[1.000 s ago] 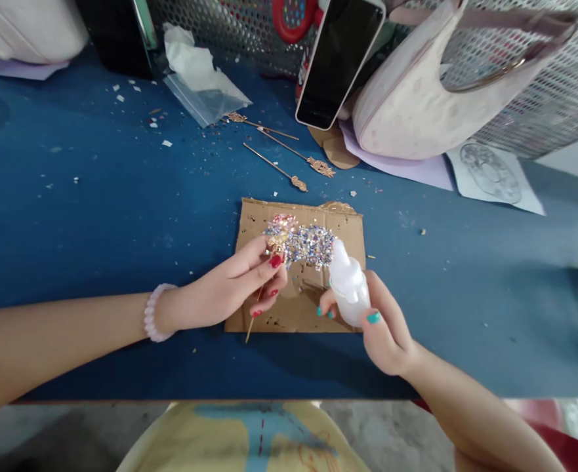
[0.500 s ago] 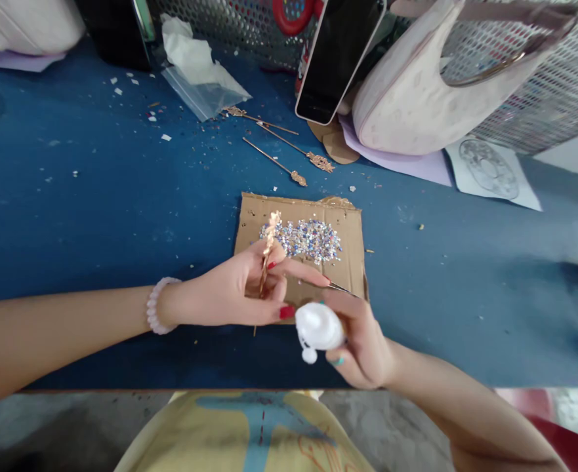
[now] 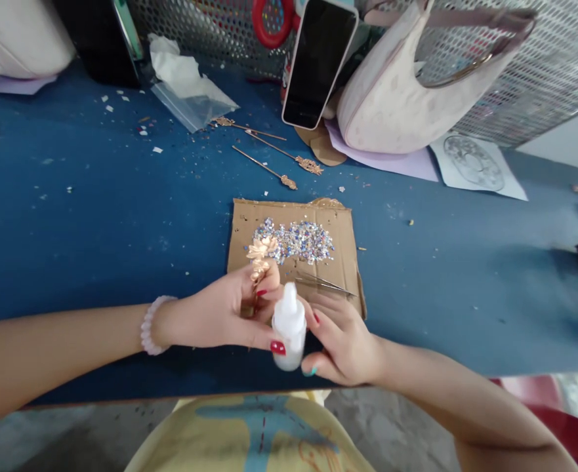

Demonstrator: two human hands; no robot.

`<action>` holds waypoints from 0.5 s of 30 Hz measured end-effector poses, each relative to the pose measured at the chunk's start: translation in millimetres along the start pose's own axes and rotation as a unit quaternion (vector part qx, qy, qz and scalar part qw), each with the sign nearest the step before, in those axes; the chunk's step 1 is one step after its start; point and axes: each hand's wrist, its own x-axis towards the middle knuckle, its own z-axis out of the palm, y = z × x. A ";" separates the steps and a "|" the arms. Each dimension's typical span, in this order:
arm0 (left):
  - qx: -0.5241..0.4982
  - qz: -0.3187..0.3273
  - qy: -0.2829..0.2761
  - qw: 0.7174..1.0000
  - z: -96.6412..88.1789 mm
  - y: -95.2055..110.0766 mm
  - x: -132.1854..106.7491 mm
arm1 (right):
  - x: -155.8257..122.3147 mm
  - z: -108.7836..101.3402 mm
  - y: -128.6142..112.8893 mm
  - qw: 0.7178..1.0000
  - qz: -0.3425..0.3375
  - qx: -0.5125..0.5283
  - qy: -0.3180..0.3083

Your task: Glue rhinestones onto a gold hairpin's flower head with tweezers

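Blue table [image 3: 96, 216], cardboard sheet [image 3: 342, 229] with rhinestone pile [image 3: 298, 239] at centre. Change: the white bottle [image 3: 289, 324], tipped half a second ago, now upright at the near edge, clasped in my right hand [image 3: 348, 341]. My left hand [image 3: 214, 318] pinches the gold hairpin [image 3: 260, 252], thumb touching the bottle.

A single head-worn camera looks forward and down, close over the blue table [image 3: 96, 216], with no second view.

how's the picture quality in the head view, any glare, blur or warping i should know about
Head view: soft, even light with weak shadows on the table; no strong glare, even on the dark phone; wide-angle warping bows the table's near edge and the mesh wall; the left hand, right hand, white bottle and gold hairpin look fairly sharp.
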 end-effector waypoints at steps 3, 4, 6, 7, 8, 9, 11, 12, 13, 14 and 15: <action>-0.033 0.014 0.014 0.999 -5.6 -0.7 3.5 | -0.6 -8.3 7.5 0.999 0.009 -0.034 0.008; -0.039 0.023 0.023 0.999 -7.7 -0.2 5.0 | -1.2 -11.4 10.8 0.998 0.019 -0.061 0.011; -0.047 0.037 0.032 0.998 -11.3 1.6 7.2 | -2.5 -16.8 18.0 0.991 0.043 -0.124 0.021; -0.051 0.040 0.034 0.997 -12.6 2.6 7.9 | -3.0 -18.7 21.6 0.986 0.058 -0.153 0.024; -0.055 0.040 0.034 0.997 -13.4 3.6 8.2 | -3.2 -20.1 24.9 0.982 0.074 -0.175 0.022; -0.059 0.039 0.033 0.997 -13.9 4.5 8.3 | -3.2 -20.8 27.8 0.977 0.092 -0.191 0.013; -0.063 0.037 0.032 0.997 -14.2 5.2 8.1 | -2.6 -21.0 32.0 0.971 0.123 -0.205 -0.023; -0.064 0.038 0.032 0.997 -14.3 5.1 8.1 | -2.2 -20.6 33.3 0.969 0.132 -0.204 -0.042; -0.066 0.039 0.031 0.997 -14.4 4.8 8.1 | -1.9 -20.1 34.2 0.969 0.134 -0.201 -0.057; -0.069 0.039 0.030 0.996 -14.6 4.3 8.3 | -1.6 -19.6 34.8 0.969 0.132 -0.196 -0.067; -0.074 0.040 0.029 0.996 -14.9 3.6 8.5 | -1.5 -19.1 35.2 0.971 0.126 -0.191 -0.069</action>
